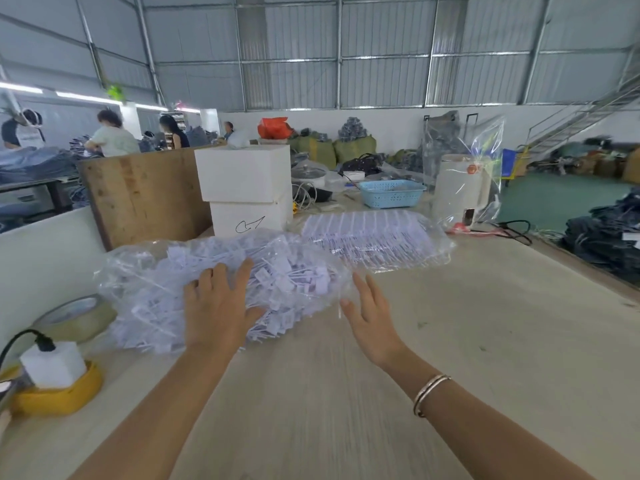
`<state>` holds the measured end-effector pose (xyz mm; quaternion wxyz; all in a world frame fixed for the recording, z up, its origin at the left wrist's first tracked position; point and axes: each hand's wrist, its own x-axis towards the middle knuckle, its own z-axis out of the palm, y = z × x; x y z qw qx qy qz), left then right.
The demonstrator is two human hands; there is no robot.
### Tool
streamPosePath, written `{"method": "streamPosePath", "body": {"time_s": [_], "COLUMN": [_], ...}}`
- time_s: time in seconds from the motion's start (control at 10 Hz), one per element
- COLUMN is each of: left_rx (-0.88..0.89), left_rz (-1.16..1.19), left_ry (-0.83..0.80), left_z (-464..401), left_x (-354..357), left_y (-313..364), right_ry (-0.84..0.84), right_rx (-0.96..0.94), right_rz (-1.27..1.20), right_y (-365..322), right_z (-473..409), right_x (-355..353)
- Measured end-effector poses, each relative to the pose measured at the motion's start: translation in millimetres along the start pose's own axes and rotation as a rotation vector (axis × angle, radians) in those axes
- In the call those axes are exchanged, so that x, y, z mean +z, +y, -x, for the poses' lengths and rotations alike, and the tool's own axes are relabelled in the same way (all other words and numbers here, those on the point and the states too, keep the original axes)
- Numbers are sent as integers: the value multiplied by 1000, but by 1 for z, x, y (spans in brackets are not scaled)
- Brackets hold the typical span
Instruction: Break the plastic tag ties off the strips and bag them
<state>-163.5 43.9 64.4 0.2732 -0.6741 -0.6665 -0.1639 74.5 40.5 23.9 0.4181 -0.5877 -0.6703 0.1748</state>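
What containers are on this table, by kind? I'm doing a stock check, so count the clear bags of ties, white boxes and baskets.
Clear bags of ties: 2
White boxes: 2
Blue baskets: 1
Total: 5

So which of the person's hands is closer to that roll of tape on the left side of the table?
Left. The left hand rests flat on the bag of loose tag ties, just right of the tape roll. The right hand hovers open beyond the bag's far end.
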Motion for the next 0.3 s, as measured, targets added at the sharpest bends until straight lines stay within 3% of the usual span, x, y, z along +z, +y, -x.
{"method": "streamPosePath", "body": {"time_s": [0.1,0.2,0.3], "left_rx": [37,243,321], "left_rz": [70,199,246], "left_ry": [6,93,62], "left_z": [5,28,55], "left_x": [-4,-17,-15], "left_y": [32,79,112], "right_ry": [-119,-235,-234], "right_rx": [109,152,114], "right_rz": [305,474,564], "right_y": [23,35,39], "right_z": [12,31,45], "right_x": [-11,-19,-21]}}
